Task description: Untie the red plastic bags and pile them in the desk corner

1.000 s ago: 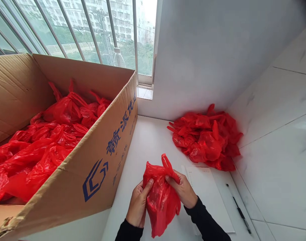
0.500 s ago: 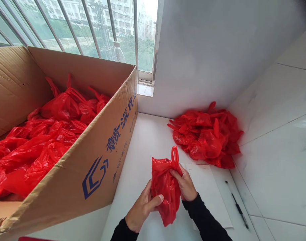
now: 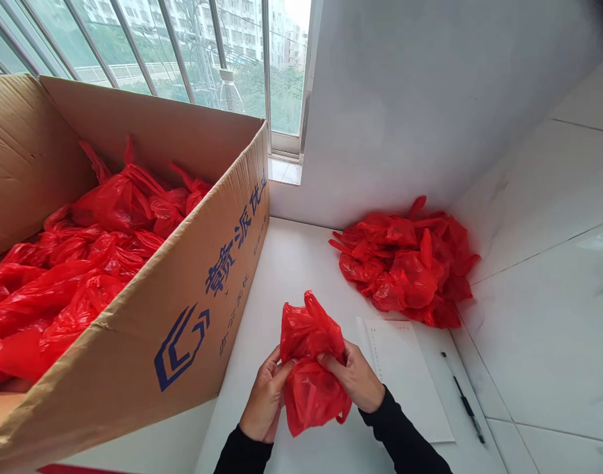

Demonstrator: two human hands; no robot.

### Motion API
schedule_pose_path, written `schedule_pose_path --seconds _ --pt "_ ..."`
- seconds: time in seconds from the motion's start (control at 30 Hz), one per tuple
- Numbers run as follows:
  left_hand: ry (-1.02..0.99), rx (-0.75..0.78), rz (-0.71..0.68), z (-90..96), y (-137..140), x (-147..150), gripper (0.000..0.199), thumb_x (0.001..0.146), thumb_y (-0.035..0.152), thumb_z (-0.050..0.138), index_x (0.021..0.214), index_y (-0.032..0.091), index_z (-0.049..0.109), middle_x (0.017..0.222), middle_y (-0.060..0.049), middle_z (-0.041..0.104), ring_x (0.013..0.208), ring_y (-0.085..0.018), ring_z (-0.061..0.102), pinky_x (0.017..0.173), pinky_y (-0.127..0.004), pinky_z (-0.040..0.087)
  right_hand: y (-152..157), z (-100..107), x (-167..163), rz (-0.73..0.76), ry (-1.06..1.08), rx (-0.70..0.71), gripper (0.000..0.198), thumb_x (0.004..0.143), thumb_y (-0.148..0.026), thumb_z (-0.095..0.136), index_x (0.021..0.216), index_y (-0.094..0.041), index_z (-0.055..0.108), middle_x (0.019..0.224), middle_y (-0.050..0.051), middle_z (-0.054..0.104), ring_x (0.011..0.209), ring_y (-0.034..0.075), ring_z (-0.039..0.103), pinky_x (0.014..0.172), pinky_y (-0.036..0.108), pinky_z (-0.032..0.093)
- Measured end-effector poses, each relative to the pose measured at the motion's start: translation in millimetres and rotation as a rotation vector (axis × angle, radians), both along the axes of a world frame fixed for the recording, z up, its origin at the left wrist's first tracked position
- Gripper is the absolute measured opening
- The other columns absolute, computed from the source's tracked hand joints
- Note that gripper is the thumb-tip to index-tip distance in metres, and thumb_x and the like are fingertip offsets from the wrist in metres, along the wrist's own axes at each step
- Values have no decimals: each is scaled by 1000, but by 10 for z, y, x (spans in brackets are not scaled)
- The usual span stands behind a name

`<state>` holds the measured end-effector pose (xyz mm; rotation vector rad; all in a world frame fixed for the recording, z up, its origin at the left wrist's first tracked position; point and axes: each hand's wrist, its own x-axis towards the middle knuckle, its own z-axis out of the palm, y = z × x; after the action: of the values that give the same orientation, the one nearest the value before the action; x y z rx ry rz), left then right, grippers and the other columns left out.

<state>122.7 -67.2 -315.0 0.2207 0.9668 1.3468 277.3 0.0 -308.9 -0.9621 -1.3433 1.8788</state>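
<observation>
Between my two hands a red plastic bag (image 3: 314,388) is held above the white table, crumpled, one handle loop pointing up. My left hand (image 3: 266,395) grips its left side, thumb pressed on the front. On the right side my right hand (image 3: 353,375) pinches the plastic with its thumb on the front as well; the fingers behind the bag are hidden. What the bag holds, if anything, cannot be made out. Beyond my right hand lies a heap of red plastic bags (image 3: 405,260) against the wall.
At left stands a large cardboard box (image 3: 217,270) with many more red bags (image 3: 84,263) inside. A paper pad (image 3: 410,375) and a black pen (image 3: 467,405) lie on the table (image 3: 296,257) at right. Behind the box is a barred window with a plastic bottle (image 3: 230,92).
The bag has been turned and bunched, its handle tilting left. Both hands have shifted slightly left, and the right thumb has moved down to the bag's middle. The view has shifted slightly.
</observation>
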Motion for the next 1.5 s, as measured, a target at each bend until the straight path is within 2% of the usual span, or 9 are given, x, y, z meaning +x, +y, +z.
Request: schedule_pose_path --seconds 0.23,0.4,0.6,0.8,0.97,1.07,1.3,1.4,1.5 --pt "-16 32 -140 -38 -65 34 53 80 26 71 132 25 59 123 -10 67 112 -29 61 93 -38 50 43 36 9 -73 8 47 27 86 -44 69 100 -20 66 93 4 67 85 22 61 80 35 50" --pt "88 -21 -62 -139 -78 38 49 77 29 73 125 24 63 118 -8 69 109 -30 62 82 -34 52 26 63 19 27 -18 55 35 88 -46 67 113 -22 62 103 5 67 94 23 62 86 37 51" --pt "73 22 -86 -18 -69 60 35 79 34 75 111 20 72 113 -9 72 111 -31 62 87 -36 51 62 49 4 -4 -56 21 35 89 -52 63 97 -19 67 90 5 69 83 22 63 79 36 51" --pt "-7 -16 32 10 -30 45 35 76 35 78 107 20 73 101 -8 75 98 -28 67 86 -35 51 40 81 -18 63 -5 30 28 89 -46 64 99 -20 65 90 3 68 85 22 62 79 34 50" --pt "44 -23 -113 -119 -81 35 27 74 22 74 101 20 72 93 -4 73 83 -20 65 71 -27 49 51 95 -27 -40 -37 112 15 88 -35 63 90 -20 63 84 0 62 78 18 56 75 30 47" --pt "140 -9 -122 -137 -91 43 20 73 18 71 93 18 71 87 -3 71 73 -17 61 65 -26 46 55 109 -7 -7 -56 127 12 88 -32 61 90 -21 63 85 0 60 79 18 55 75 30 46" --pt "236 -9 8 -48 -60 19 32 71 16 71 103 20 69 91 -4 72 81 -22 64 70 -30 49 8 80 52 150 -80 87 25 88 -28 64 112 -21 60 102 3 65 92 20 59 83 34 48" --pt "240 -18 34 -42 -51 -1 33 69 19 75 101 18 68 88 -4 72 81 -23 65 70 -30 50 8 52 44 141 -90 88 21 85 -20 64 106 -19 62 98 2 66 89 20 60 80 33 48" --pt "202 -22 21 -7 -35 -9 47 71 28 80 114 19 64 100 -7 73 92 -27 67 75 -34 53 9 64 18 97 -71 68 15 85 -20 62 100 -18 64 91 2 65 84 19 60 77 33 49"
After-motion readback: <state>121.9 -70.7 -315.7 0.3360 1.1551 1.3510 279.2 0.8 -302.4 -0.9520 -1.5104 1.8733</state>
